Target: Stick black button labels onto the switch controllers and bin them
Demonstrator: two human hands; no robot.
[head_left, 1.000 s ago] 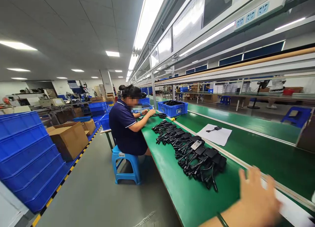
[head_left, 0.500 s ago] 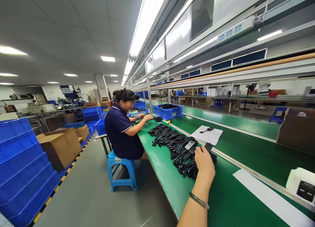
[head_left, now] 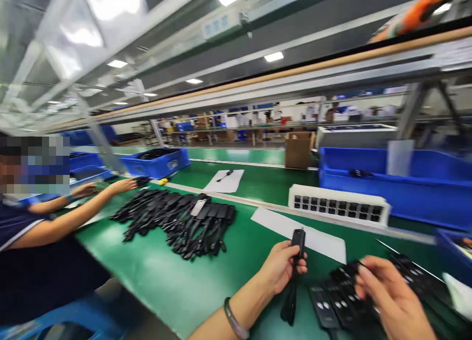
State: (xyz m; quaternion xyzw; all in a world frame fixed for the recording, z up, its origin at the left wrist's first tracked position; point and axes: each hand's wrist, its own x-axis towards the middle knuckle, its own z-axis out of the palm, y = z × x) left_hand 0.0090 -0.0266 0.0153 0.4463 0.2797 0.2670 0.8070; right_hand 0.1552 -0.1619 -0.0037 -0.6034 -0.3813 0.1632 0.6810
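A small black adapter (head_left: 298, 241) with its cable (head_left: 290, 300) hanging down is held upright in the left hand (head_left: 282, 267), the grip clenched round its lower body so that the top stands clear above the fingers, probably so that it can be looked at. The cable is left to dangle toward the green table (head_left: 165, 276), just at its near edge. The right hand (head_left: 391, 300) is spread over a dark tray of black parts (head_left: 342, 300) lying on the table close to the body; its fingers are curled loosely on top, and whether anything is pinched under them cannot be told, since the hand is blurred. A heap of black adapters and cables (head_left: 177, 217) is laid out further left along the table, within reach of both seats. Beyond the held adapter a white paper strip (head_left: 298, 232) is seen on the table, and behind it a white tray (head_left: 337, 210) with rows of dark pockets, seemingly to keep pieces apart. Blue bins (head_left: 387, 187) are set along the far side. At the left a co-worker's hand (head_left: 123, 185) is stretched out to the far end of the heap.
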